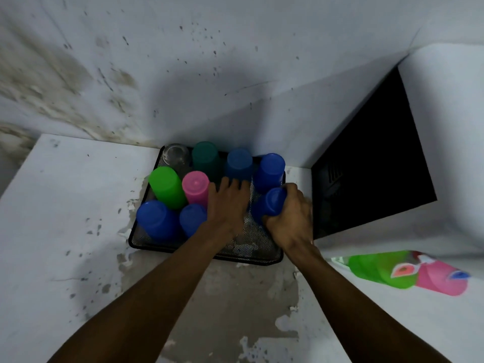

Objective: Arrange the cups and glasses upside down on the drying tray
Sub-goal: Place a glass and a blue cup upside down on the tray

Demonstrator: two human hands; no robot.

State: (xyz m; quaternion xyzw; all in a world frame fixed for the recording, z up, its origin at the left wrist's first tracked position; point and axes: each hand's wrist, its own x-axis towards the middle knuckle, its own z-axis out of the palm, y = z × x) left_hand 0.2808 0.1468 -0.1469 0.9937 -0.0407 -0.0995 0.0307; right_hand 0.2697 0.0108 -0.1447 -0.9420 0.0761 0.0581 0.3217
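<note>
Both forearms enter from the bottom of the frame and reach up toward the centre. The right hand [286, 218] is right of centre, fingers curled tight around a blue cup [269, 203], which is tilted with its base toward the upper right, over the right side of the drying tray [251, 254]. Whether its rim touches the mesh cannot be told. The left hand [227, 205] lies palm down at the centre of the tray, fingers extended and slightly spread, tips at the foot of a mid-blue cup [239, 163]. It grips nothing visible.

The tray is black mesh, set on a white, chipped counter [65, 231] against a stained wall [183, 61], centre of frame.

Count of vessels on or over the tray: nine.
- Blue cups: five. Two at lower left, [157, 220] and [192, 218]; one mid-blue at upper centre; one at upper right [269, 170]; one in the right hand.
- Dark green cup [205, 155]: one, upper centre.
- Bright green cup [167, 187]: one, left.
- Pink cup [196, 187]: one, centre left.
- Clear glass [176, 154]: one, upper left corner.

All standing vessels show base uppermost.

Off the tray, lower right of frame: one green item [374, 268] and one pink item [440, 279], lying touching, blurred.
</note>
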